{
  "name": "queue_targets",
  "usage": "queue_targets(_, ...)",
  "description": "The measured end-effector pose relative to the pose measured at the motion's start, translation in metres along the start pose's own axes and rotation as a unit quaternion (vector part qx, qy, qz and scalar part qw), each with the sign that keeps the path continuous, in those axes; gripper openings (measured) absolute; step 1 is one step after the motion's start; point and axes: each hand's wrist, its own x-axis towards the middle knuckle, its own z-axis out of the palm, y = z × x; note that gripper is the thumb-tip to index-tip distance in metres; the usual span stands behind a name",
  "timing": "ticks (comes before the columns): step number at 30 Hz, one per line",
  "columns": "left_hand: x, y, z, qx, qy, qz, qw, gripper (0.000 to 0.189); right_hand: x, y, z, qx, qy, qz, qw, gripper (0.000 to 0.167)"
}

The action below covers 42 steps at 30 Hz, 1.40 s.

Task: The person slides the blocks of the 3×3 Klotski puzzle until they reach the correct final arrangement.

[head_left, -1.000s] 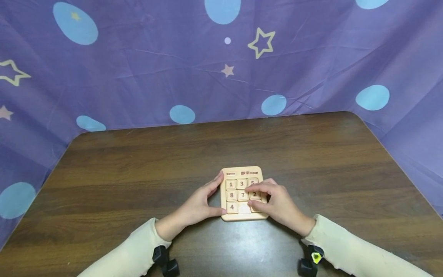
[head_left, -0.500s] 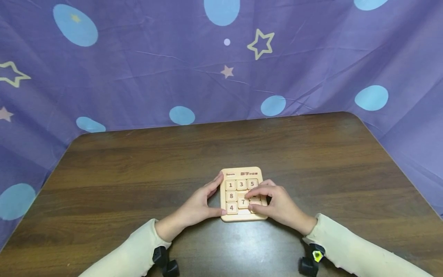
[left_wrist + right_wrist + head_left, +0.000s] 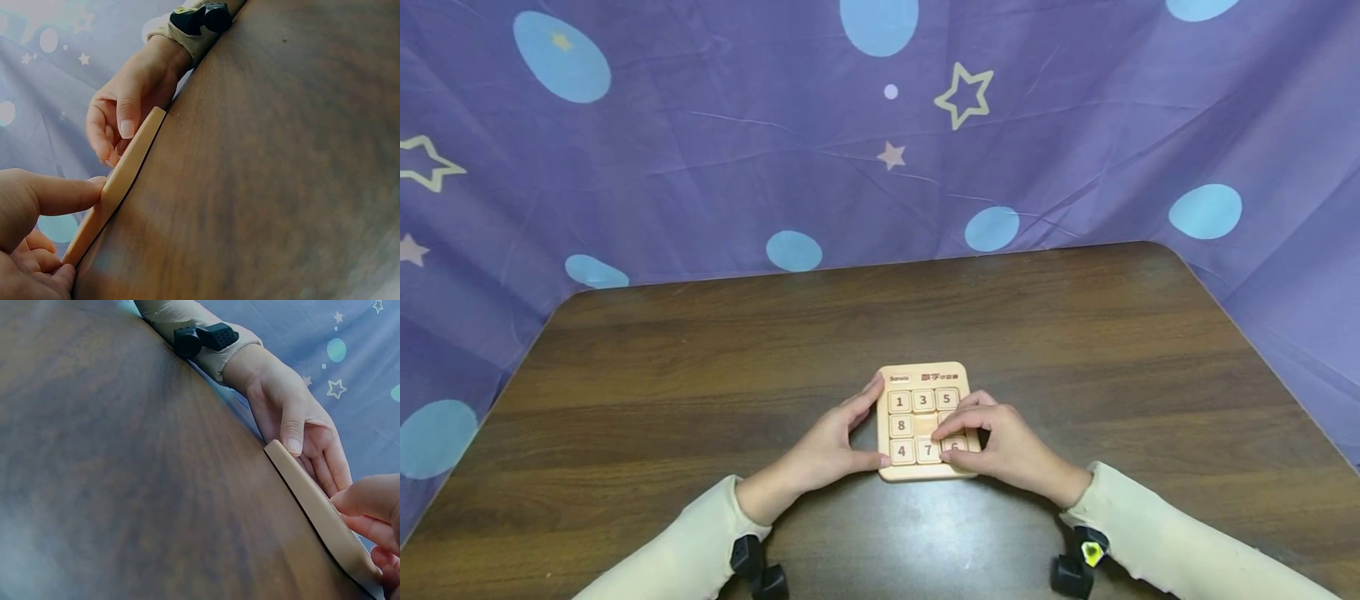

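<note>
Covering some board tiles (image 3: 956, 445), right grip (image 3: 1009, 443) gapes, left grip (image 3: 829, 442) likewise; curtain (image 3: 715, 167) backs table (image 3: 700, 383).

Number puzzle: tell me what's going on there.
A person is handling a number puzzle with both hands. The left hand rests against its left edge; the right hand, fingers bent, partly covers the 6 tile. The 7 tile sits between 6 and the 4 tile; the middle square is vacant.

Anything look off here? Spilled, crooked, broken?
Nothing stands out: the number board lies flat on the table, the tiles in view sit square, and no spill or damage shows. The bare middle slot looks normal for sliding tiles. The right hand hides some.
</note>
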Motion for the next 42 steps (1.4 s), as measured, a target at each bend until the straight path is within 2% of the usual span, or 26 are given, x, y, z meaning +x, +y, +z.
queue_targets(9, -0.002, -0.001, 0.001, -0.006, 0.003, -0.005, 1.0000, 0.093, -0.001, 0.002, -0.004, 0.012, 0.027, 0.025, 0.9993, 0.026)
queue_targets(16, -0.003, -0.003, 0.003, -0.007, 0.001, -0.003, 1.0000, 0.092, -0.003, 0.006, -0.012, -0.010, 0.043, 0.047, 0.9979, 0.029)
queue_targets(26, -0.003, -0.001, 0.002, -0.008, 0.005, 0.001, 0.9999, 0.093, -0.002, 0.005, -0.013, -0.042, 0.066, 0.041, 0.9961, 0.029)
queue_targets(35, -0.001, -0.001, 0.001, 0.000, 0.003, 0.001, 1.0000, 0.093, -0.001, 0.000, -0.011, -0.065, 0.073, 0.066, 0.9930, 0.030)
queue_targets(42, 0.000, 0.000, 0.000, 0.000, 0.001, 0.008, 1.0000, 0.093, -0.001, -0.002, -0.009, -0.075, 0.087, 0.064, 0.9913, 0.031)
